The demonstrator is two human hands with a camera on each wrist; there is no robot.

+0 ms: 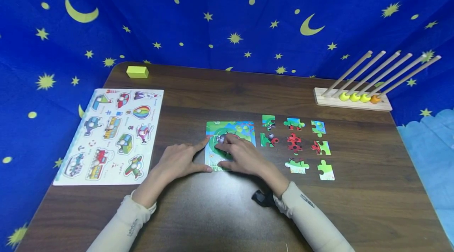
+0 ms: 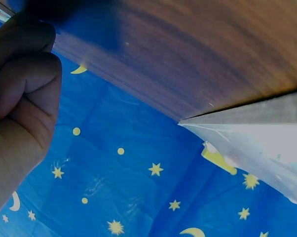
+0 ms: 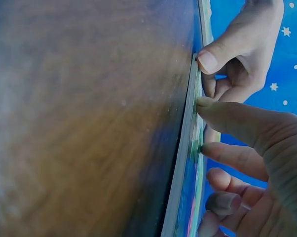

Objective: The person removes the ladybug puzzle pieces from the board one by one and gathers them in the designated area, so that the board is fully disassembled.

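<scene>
A square puzzle board (image 1: 230,126) with a printed green scene lies at the table's middle. My left hand (image 1: 179,161) braces its left edge, index finger higher up and thumb at the near corner. Over the board, my right hand (image 1: 244,157) touches its left part with thumb and index finger, the two tips apart. In the right wrist view the right thumb (image 3: 237,113) presses the board's surface. Whether a loose piece lies under these fingertips I cannot tell. To the right, several jigsaw pieces lie in rows, among them a red ladybug piece (image 1: 294,143).
A white vehicle picture board (image 1: 117,157) lies at the left. Behind it is a yellow block (image 1: 137,72). A wooden peg stand (image 1: 351,104) with slanted rods and beads is at the back right. A black object (image 1: 263,198) sits by the right wrist.
</scene>
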